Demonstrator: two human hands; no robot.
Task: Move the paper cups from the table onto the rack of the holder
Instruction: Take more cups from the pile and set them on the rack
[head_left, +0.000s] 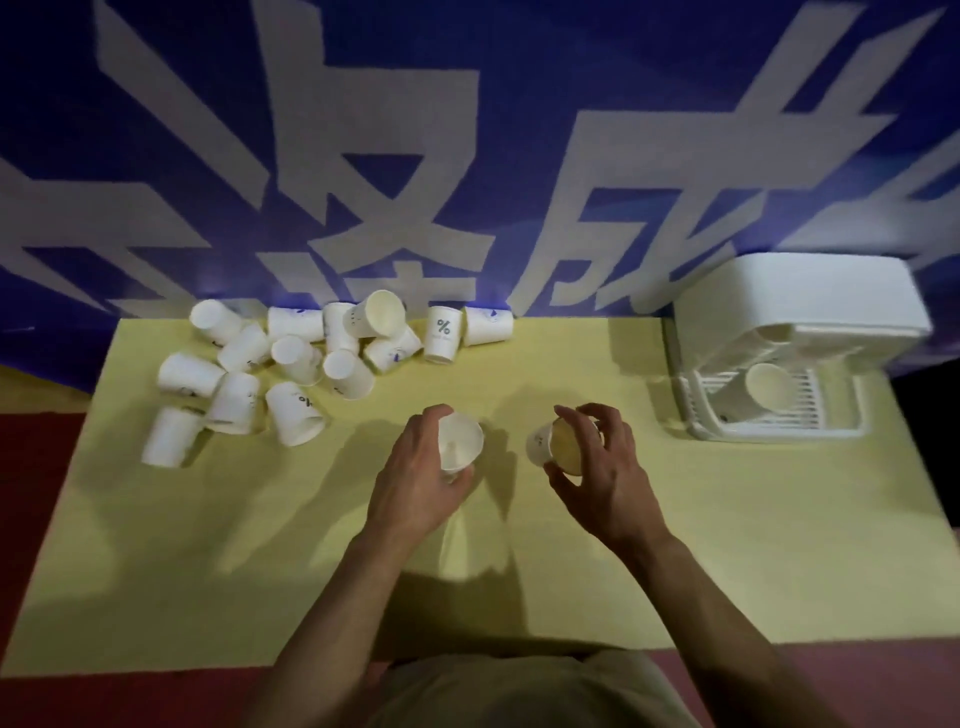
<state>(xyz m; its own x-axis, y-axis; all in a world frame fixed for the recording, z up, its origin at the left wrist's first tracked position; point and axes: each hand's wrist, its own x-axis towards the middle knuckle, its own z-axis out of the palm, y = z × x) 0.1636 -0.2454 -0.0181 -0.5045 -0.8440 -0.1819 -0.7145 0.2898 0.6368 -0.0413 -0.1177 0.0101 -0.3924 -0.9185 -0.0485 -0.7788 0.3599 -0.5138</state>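
My left hand (415, 483) grips a white paper cup (460, 444) over the middle of the yellow table (727, 545). My right hand (602, 478) holds a second paper cup (558, 447) by its rim, its mouth turned toward me. A pile of several white paper cups (291, 364) lies at the table's far left, most of them on their sides or upside down. At the far right stands the white holder (800, 312). One cup (769, 387) leans on its slatted rack (810, 415), and another cup (774, 332) sits under the holder's top.
A blue wall banner (467, 156) with large white characters runs behind the table. Red floor (36, 467) shows to the left of the table and along its near edge.
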